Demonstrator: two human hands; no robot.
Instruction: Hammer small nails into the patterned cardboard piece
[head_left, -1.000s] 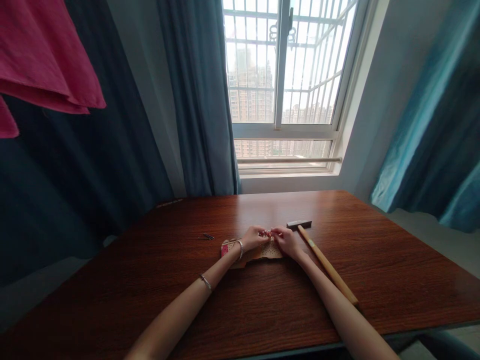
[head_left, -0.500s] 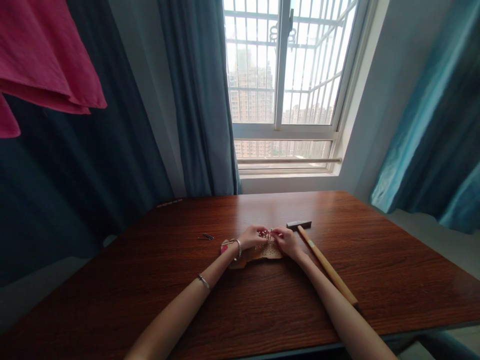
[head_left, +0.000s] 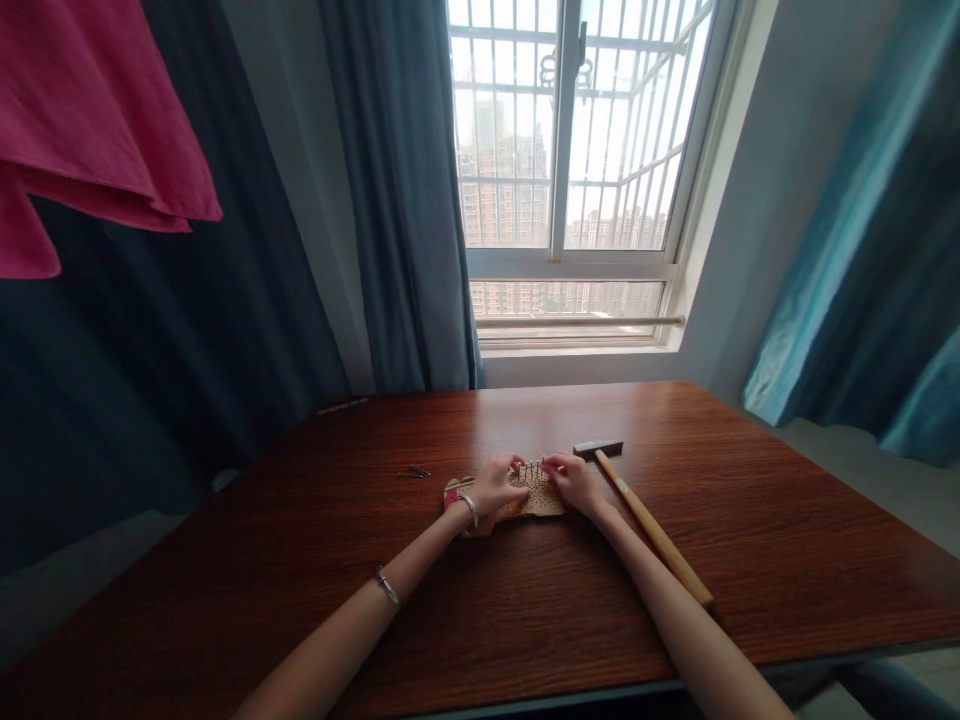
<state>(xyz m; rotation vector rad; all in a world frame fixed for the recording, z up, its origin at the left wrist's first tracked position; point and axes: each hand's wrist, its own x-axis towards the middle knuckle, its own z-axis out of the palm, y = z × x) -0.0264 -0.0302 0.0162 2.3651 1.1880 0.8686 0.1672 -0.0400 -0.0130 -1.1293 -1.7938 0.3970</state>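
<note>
A small tan wooden board dotted with holes lies on the brown table, with several thin nails standing along its far edge. My left hand rests curled on the board's left part, fingers closed beside the nails. My right hand sits at the board's right edge, fingertips pinched together near the nails; what they pinch is too small to name. Bracelets circle my left wrist and forearm.
A hammer with a long wooden handle lies just right of my right arm, its dark head by the board. A few loose nails lie to the left. Curtains, a barred window and a pink cloth surround the table.
My left hand has drawn back slightly to the left, away from my right hand, leaving the row of nails showing between them. My right hand has stayed put.
</note>
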